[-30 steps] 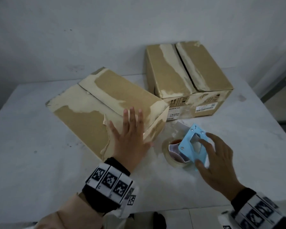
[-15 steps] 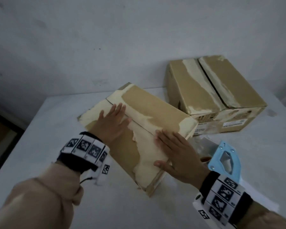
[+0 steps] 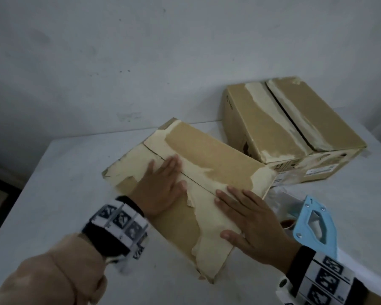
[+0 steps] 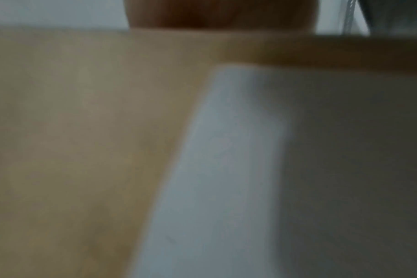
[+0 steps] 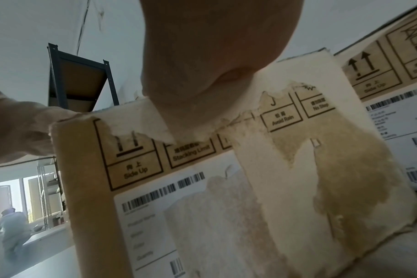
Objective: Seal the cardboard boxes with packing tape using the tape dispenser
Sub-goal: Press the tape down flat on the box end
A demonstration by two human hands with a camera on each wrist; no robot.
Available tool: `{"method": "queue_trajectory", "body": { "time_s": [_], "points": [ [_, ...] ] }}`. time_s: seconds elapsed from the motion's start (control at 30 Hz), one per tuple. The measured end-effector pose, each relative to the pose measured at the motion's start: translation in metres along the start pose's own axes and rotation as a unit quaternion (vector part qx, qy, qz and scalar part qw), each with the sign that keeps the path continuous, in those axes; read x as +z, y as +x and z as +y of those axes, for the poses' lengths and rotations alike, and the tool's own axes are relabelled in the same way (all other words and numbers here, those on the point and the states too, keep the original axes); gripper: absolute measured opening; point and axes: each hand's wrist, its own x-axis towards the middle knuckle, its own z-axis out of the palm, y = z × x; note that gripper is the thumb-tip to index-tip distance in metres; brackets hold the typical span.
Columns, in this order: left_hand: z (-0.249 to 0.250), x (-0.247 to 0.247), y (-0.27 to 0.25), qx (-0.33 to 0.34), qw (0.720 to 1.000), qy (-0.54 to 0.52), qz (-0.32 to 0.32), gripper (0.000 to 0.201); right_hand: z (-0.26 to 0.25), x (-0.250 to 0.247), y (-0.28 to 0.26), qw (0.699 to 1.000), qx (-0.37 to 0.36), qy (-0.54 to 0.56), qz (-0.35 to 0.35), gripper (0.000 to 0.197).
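A worn cardboard box (image 3: 218, 159) with torn, pale top flaps lies in front of me on the white table (image 3: 53, 194). My left hand (image 3: 161, 186) lies flat on its left flap, fingers straight across the centre seam. My right hand (image 3: 251, 221) presses flat on the near right part of the top. The box's labelled side (image 5: 202, 206) fills the right wrist view under my palm (image 5: 214, 56). A blue tape dispenser (image 3: 315, 225) stands on the table just right of my right wrist, untouched. A second box (image 3: 295, 128) sits behind at the right. The left wrist view is blurred.
A white wall rises behind the table. The table's left edge drops to a dark floor. A clear plastic scrap (image 3: 282, 199) lies beside the dispenser. In the right wrist view a metal shelf rack (image 5: 79, 75) and a distant person (image 5: 12, 225) appear.
My right hand left the tape dispenser and came to rest on the near box. My left hand slid along the box top toward the seam. The view shifted left.
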Motion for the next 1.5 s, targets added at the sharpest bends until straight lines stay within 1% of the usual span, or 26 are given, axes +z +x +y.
{"method": "queue_trajectory", "body": {
  "time_s": [0.03,0.1,0.17,0.2,0.23,0.27,0.33,0.37,0.4,0.43,0.47,0.57,0.6,0.67,0.77,0.9,1.03,1.17,1.27,1.33,1.43,1.5],
  "points": [
    [0.009,0.005,-0.004,0.015,1.0,0.007,0.001,0.094,-0.001,0.0,0.0,1.0,0.006,0.003,0.001,0.063],
    [0.026,0.011,-0.014,0.044,0.999,0.011,0.008,0.097,-0.001,0.001,0.001,1.0,0.012,0.004,0.008,0.062],
    [0.042,0.018,-0.026,0.098,0.995,0.009,0.014,0.089,-0.003,0.002,0.001,1.0,0.016,0.005,0.015,0.062],
    [0.047,0.024,-0.03,0.121,0.992,0.033,0.027,0.082,-0.004,0.001,0.001,1.0,0.019,0.005,0.019,0.062],
    [0.051,0.027,-0.034,0.125,0.991,0.033,0.028,0.076,-0.005,0.001,0.002,1.0,0.021,0.005,0.022,0.062],
    [0.053,0.031,-0.035,0.132,0.99,0.024,0.047,0.072,-0.005,0.001,0.002,0.999,0.023,0.005,0.024,0.062],
    [0.051,0.027,-0.036,0.155,0.986,-0.009,0.059,0.073,-0.006,0.001,0.003,0.999,0.028,0.006,0.022,0.061],
    [0.046,0.026,-0.031,0.157,0.985,-0.027,0.064,0.078,-0.006,0.001,0.005,0.999,0.029,0.005,0.02,0.061],
    [0.039,0.019,-0.028,0.124,0.99,-0.047,0.035,0.085,-0.006,0.002,0.009,0.999,0.029,0.002,0.018,0.062],
    [0.029,0.014,-0.024,0.086,0.995,-0.053,0.019,0.09,-0.007,0.003,0.013,0.999,0.029,-0.002,0.015,0.062],
    [0.018,0.007,-0.017,0.049,0.997,-0.051,0.013,0.09,-0.008,0.005,0.017,0.999,0.03,-0.006,0.013,0.063],
    [-0.024,-0.008,0.003,-0.056,0.997,-0.054,0.0,0.068,-0.013,0.011,0.029,0.999,0.041,-0.012,0.004,0.066],
    [-0.037,-0.013,0.008,-0.079,0.996,-0.051,-0.002,0.065,-0.015,0.013,0.032,0.999,0.046,-0.013,0.001,0.067],
    [-0.061,-0.018,0.022,-0.102,0.994,-0.044,-0.006,0.063,-0.02,0.015,0.034,0.998,0.056,-0.016,-0.001,0.068],
    [-0.083,-0.021,0.039,-0.138,0.99,-0.015,0.018,0.071,-0.024,0.015,0.035,0.998,0.062,-0.015,0.003,0.068],
    [-0.094,-0.019,0.051,-0.143,0.988,-0.023,0.055,0.072,-0.028,0.018,0.037,0.998,0.066,-0.013,0.004,0.069],
    [-0.101,-0.022,0.057,-0.136,0.988,-0.035,0.065,0.068,-0.034,0.022,0.041,0.998,0.062,-0.007,0.011,0.068],
    [-0.108,-0.027,0.061,-0.113,0.989,-0.057,0.073,0.061,-0.026,0.018,0.039,0.999,0.023,0.013,0.031,0.072],
    [-0.116,-0.031,0.068,-0.103,0.991,-0.06,0.061,0.061,-0.012,0.013,0.037,0.998,-0.019,-0.044,0.039,0.065],
    [-0.12,-0.034,0.077,-0.102,0.993,-0.029,0.044,0.061,-0.009,0.017,0.04,0.996,-0.03,-0.075,0.039,0.056],
    [-0.12,-0.041,0.087,-0.106,0.994,0.029,0.024,0.061,-0.017,0.031,0.047,0.995,-0.01,-0.085,0.054,0.054],
    [-0.114,-0.045,0.084,-0.099,0.994,0.036,0.013,0.06,-0.025,0.037,0.047,0.994,0.018,-0.086,0.062,0.056]
  ]
}}
